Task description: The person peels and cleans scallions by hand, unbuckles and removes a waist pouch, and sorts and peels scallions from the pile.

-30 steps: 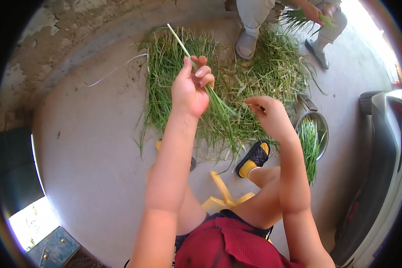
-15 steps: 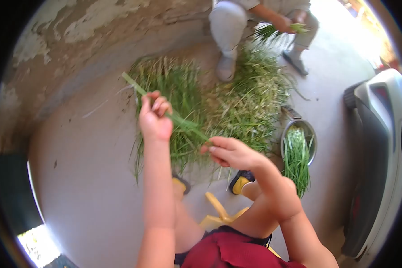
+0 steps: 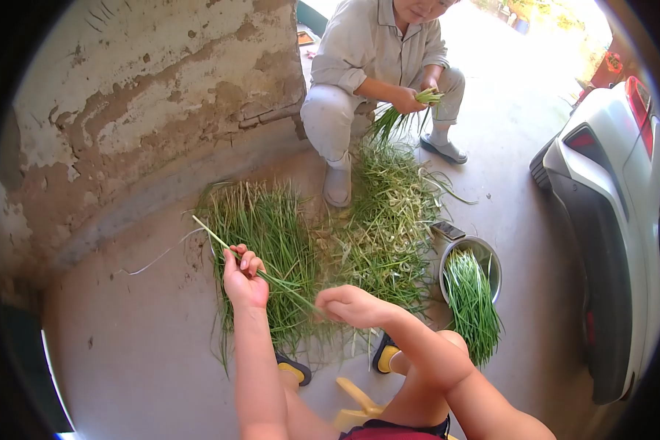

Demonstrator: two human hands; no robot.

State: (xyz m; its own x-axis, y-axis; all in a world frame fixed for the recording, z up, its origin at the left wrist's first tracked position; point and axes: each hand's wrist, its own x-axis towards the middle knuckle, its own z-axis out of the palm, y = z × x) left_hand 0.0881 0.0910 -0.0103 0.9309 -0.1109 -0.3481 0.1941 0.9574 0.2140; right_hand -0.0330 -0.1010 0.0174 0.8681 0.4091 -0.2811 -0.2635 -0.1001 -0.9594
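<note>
My left hand point(image 3: 246, 280) is closed around a green chive stalk point(image 3: 214, 233), its pale root end pointing up and left. The stalk's leaves run down to the right toward my right hand point(image 3: 350, 306), whose curled fingers pinch the leaf end; the fingertips are slightly blurred. Below both hands lies a broad pile of chives point(image 3: 268, 235) on the floor. To its right is a looser heap of chives and pale trimmings point(image 3: 389, 246).
A metal pot point(image 3: 496, 273) with chives point(image 3: 471, 304) hanging over its rim stands at right, a phone point(image 3: 448, 231) beside it. Another person point(image 3: 378, 62) sits opposite, holding a chive bunch point(image 3: 427, 96). A vehicle point(image 3: 601, 176) stands right; a peeling wall point(image 3: 161, 95) rises left.
The view has tilted up, showing more of the other person and the wall. My right hand has shifted slightly down and left along the leaves; my left still grips the stalk.
</note>
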